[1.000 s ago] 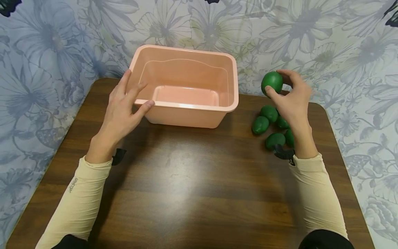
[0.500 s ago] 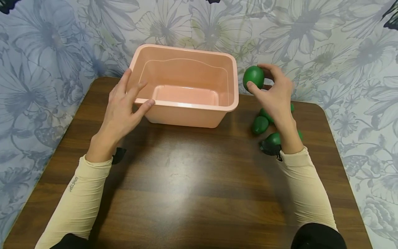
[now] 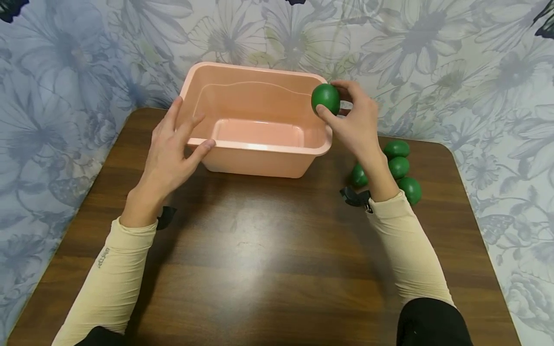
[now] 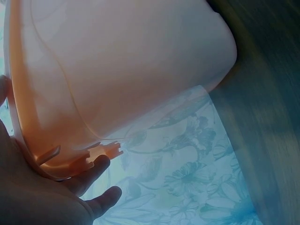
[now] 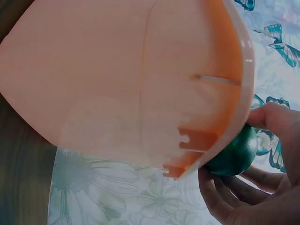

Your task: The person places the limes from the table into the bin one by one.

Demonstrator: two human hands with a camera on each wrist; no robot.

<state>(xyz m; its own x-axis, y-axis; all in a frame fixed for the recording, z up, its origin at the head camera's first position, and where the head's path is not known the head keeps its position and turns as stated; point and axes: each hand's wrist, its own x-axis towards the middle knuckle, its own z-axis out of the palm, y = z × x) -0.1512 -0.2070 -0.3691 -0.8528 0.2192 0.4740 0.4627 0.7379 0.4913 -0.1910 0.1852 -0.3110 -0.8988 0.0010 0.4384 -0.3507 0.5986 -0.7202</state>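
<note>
A green lime (image 3: 325, 99) is pinched between the thumb and fingers of my right hand (image 3: 356, 117). It overlaps the right end of the bin's rim in the head view; in the right wrist view the lime (image 5: 236, 152) shows just beyond that rim. The peach-pink plastic bin (image 3: 259, 162) stands at the back of the table, with no limes visible inside. My left hand (image 3: 169, 151) rests with spread fingers on its left front corner, the thumb along the front rim. In the left wrist view, fingers (image 4: 101, 171) extend beside the rim corner.
Several more limes (image 3: 398, 167) lie on the table at the right, some partly hidden by my right forearm. The brown wooden table (image 3: 259, 250) ends at the back against a flowered covering (image 3: 433, 72). Dark camera straps sit at both wrists.
My right hand has carried the lime leftward, from above the other limes to the bin's right rim. My left hand and the bin have stayed in place.
</note>
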